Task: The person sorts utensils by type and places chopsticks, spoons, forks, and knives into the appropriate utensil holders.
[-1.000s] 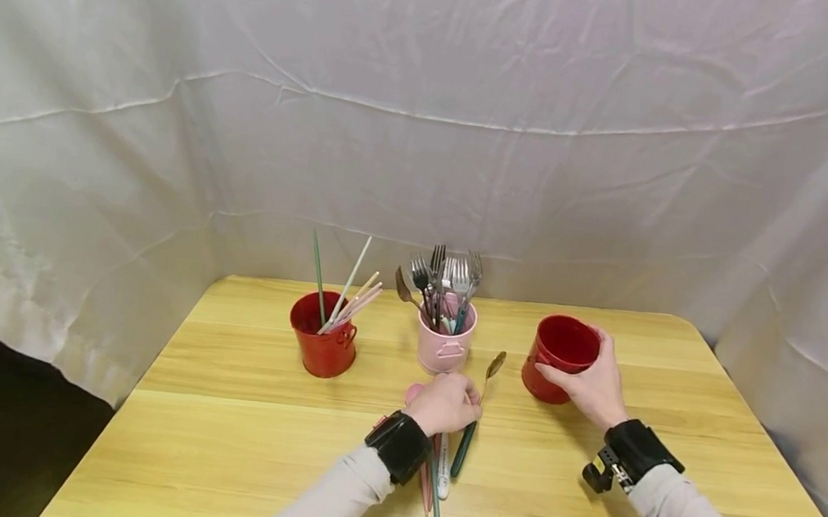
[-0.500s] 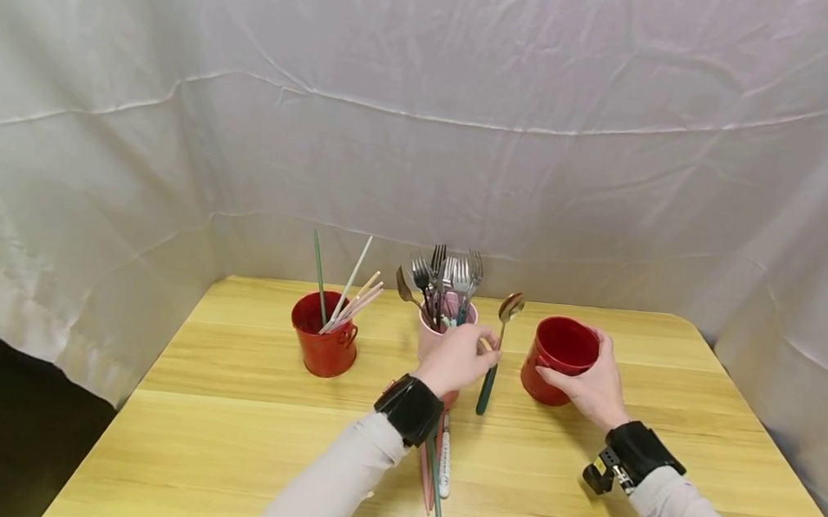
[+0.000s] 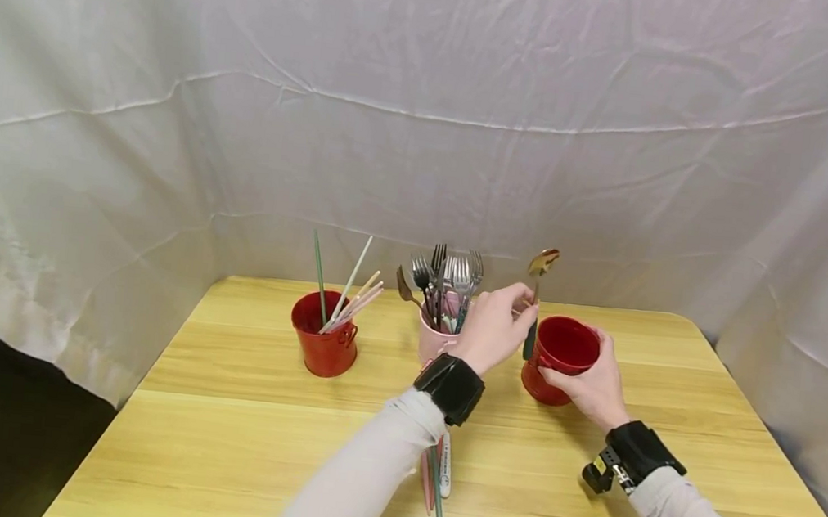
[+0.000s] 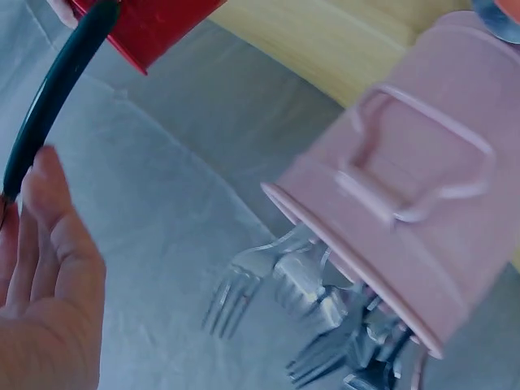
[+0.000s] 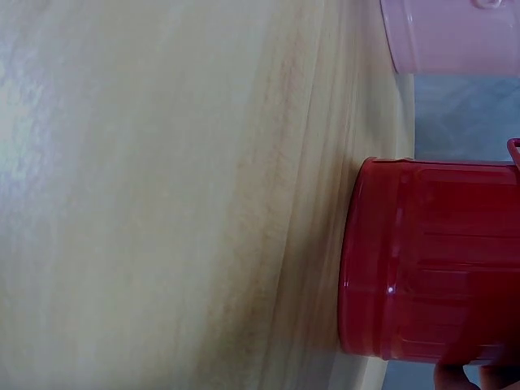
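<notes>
My left hand (image 3: 492, 327) pinches a spoon (image 3: 544, 262) with a golden bowl and a dark green handle. Its bowl points up, and the handle hangs just left of the right-hand red bucket (image 3: 543, 385). In the left wrist view the thumb and fingers hold the spoon near the end of its green handle (image 4: 61, 85). My right hand (image 3: 595, 383) grips that bucket by its right side and rim; the bucket stands slightly tilted in the head view. Behind my left hand, a pink bucket (image 3: 435, 341) holds several forks (image 3: 461, 275), heads up.
At the left, another red bucket (image 3: 326, 355) holds several thin sticks (image 3: 356, 282), like chopsticks. Green and pink sticks (image 3: 436, 499) and a white printed-handled item (image 3: 446, 467) lie on the wooden table (image 3: 221, 439), partly under my left arm. Fabric (image 3: 422, 169) hangs behind.
My left hand has lifted the spoon off the table and carried it up and right to the red bucket. My right hand has stayed on that bucket.
</notes>
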{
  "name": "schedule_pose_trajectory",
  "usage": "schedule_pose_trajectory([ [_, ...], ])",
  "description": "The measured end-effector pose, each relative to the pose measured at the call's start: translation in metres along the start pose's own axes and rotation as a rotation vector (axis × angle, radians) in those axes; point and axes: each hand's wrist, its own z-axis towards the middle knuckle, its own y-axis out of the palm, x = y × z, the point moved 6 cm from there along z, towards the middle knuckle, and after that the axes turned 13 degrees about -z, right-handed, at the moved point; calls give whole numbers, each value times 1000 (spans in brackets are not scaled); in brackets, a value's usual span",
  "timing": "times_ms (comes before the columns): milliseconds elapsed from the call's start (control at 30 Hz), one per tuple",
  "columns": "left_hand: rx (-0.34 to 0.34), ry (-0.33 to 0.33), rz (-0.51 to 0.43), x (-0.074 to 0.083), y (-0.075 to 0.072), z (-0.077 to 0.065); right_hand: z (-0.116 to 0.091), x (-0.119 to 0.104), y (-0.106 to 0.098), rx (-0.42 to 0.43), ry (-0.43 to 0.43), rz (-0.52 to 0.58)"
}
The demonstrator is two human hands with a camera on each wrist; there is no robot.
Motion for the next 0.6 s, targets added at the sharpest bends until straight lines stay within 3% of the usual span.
schedule_pose_trajectory([
  [233, 77, 28, -67, 8, 13, 10, -1, -1, 0, -16, -3, -8],
  [333, 83, 37, -51, 7, 19, 13, -1, -2, 0, -22, -7, -7],
  [600, -13, 28, 118, -6, 43, 12, -2, -2, 0, -32, 2, -32],
])
